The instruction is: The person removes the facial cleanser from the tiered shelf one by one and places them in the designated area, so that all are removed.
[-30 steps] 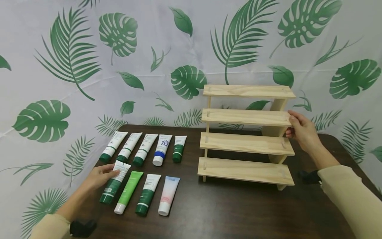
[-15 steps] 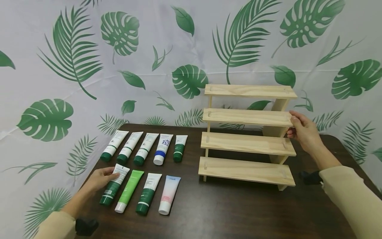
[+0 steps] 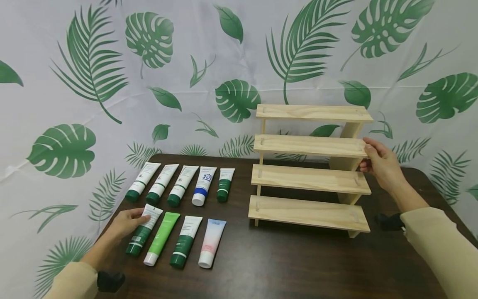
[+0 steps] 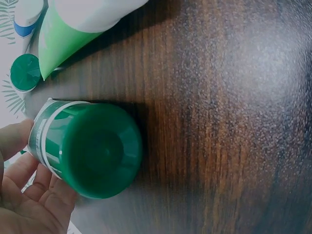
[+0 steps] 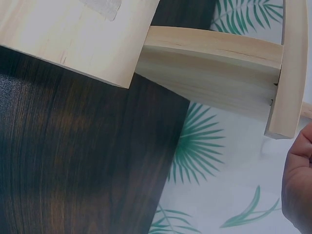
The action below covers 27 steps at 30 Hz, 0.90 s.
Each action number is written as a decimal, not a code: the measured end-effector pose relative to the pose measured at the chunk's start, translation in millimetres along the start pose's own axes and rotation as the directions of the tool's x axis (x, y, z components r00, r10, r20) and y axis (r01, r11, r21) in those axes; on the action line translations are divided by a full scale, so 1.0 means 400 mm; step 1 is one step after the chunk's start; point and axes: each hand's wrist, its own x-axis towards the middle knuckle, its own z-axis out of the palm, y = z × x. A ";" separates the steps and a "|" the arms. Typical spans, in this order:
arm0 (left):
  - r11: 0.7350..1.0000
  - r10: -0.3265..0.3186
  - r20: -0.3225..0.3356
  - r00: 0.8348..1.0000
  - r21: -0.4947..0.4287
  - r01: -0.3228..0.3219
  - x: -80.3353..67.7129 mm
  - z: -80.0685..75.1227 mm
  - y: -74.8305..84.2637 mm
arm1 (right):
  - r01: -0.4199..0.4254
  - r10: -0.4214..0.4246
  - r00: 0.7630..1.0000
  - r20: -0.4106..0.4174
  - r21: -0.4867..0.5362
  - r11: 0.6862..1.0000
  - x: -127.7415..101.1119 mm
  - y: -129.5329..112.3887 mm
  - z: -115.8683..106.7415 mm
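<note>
The left hand (image 3: 125,222) has its fingers curled round the dark green tube (image 3: 143,229), leftmost in the front row near the table's (image 3: 284,265) left edge. The right hand (image 3: 379,164) grips the right end of the wooden stepped shelf's (image 3: 310,145) second tier. A firm hold on the tube's body, lifting clear of the light green tube (image 3: 161,238) just beside it, would likely serve best. The tube lies flat, long axis running front to back, cap toward the front edge.

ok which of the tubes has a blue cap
The white tube with blue lettering, fourth from the left in the back row. Its cap is blue; its row neighbours have dark green caps, and the front row's light green and pink tubes have white ones.
</note>
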 end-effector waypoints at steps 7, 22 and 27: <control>1.000 -0.004 -0.015 1.000 0.008 0.004 -0.004 -0.002 -0.001 | 0.007 -0.007 1.000 0.007 0.007 1.000 0.000 -0.002 0.002; 0.996 -0.005 -0.075 0.997 0.086 0.011 -0.010 -0.008 -0.007 | -0.028 0.028 0.999 0.023 0.013 1.000 0.000 -0.011 -0.001; 0.995 -0.013 -0.082 0.997 0.094 0.021 -0.010 -0.007 -0.014 | -0.034 0.034 0.999 0.013 0.009 0.999 0.002 -0.009 -0.001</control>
